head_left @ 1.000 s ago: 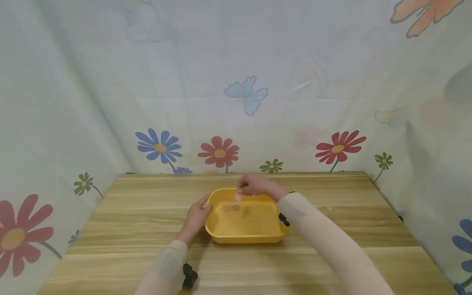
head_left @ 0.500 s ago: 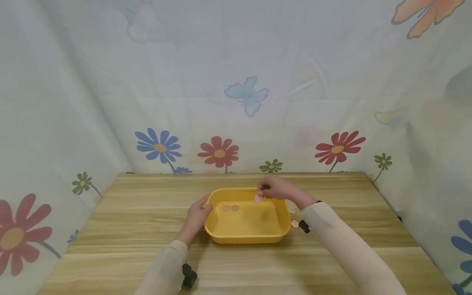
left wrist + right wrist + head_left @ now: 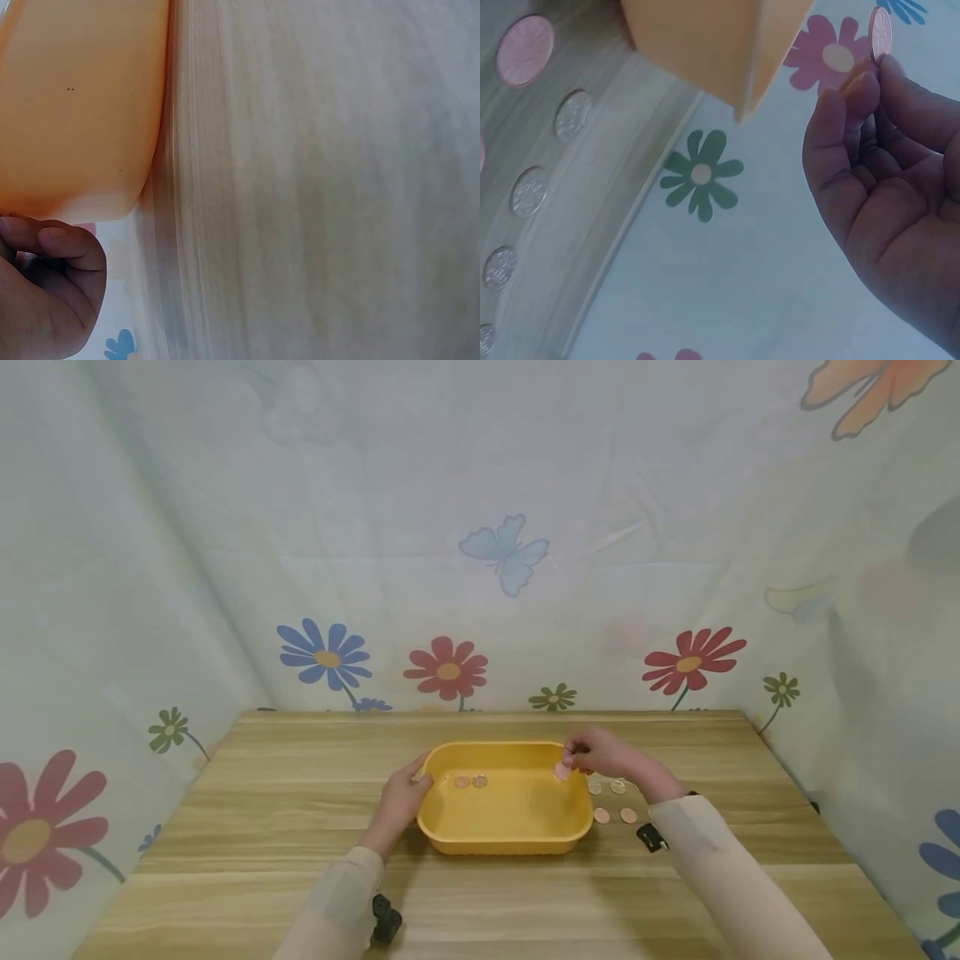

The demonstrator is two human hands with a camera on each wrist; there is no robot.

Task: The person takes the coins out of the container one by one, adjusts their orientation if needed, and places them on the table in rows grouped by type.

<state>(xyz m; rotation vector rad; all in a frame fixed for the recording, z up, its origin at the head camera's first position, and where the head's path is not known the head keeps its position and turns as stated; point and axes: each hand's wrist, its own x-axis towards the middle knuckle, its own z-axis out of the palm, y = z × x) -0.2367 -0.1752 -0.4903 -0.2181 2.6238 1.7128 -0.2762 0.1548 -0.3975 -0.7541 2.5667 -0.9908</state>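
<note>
the left hand [image 3: 401, 797] rests against the left end of the shallow yellow plastic tray [image 3: 504, 839], its thumb hooked over the rim and its fingers curled against the outer wall; the left wrist view shows a curled thumb [image 3: 64, 244] right at the tray's corner [image 3: 82, 112]. the tray sits near the middle of the light wooden tabletop [image 3: 262, 827]. inside it, close to the far left corner, lie two small round coins [image 3: 470, 782] side by side, one pinkish-copper and one silvery, touching or nearly so.

further right, the right hand [image 3: 592, 752] hovers over the tray's far right corner, pinching a single pink-copper coin [image 3: 562, 770] between thumb and fingertips; the right wrist view shows that coin [image 3: 880, 34] held on edge at the tips of the thumb and forefinger, with the other fingers loosely curled.

on the tabletop just to the right of the tray, beside the right forearm, lie more loose coins [image 3: 615, 802]: two silvery ones nearer the far side and two copper ones nearer the person. the right wrist view shows a pink coin [image 3: 525, 49] and a row of silvery ones [image 3: 529, 191] on the wood. a flower-printed cloth [image 3: 480, 568] hangs behind and on both sides.
</note>
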